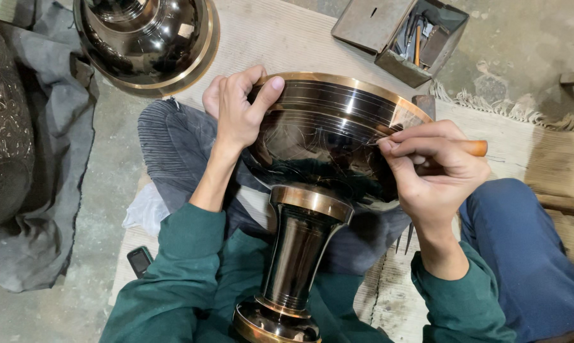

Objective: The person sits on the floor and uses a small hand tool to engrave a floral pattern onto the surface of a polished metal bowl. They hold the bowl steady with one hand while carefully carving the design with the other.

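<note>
Polished metal goblet vase point(319, 165) lies across the lap, stem toward the body; left hand point(236, 111) clasps its rim, right hand point(436, 168) pinches a wooden-handled tool point(474, 148) against the bowl.

A dark polished metal goblet-shaped vessel point(325, 146) with copper-coloured bands lies tilted across the person's lap, its stem and foot pointing toward the body. The left hand point(236, 111) grips the bowl's rim, thumb over the edge, while the right hand point(436, 168) presses a wooden-handled tool point(474, 148) against the bowl's outer wall. On the woven mat point(287, 38), a second dark vessel point(147, 38) stands at the far left corner and an open metal toolbox point(404, 35) near the far right edge
</note>
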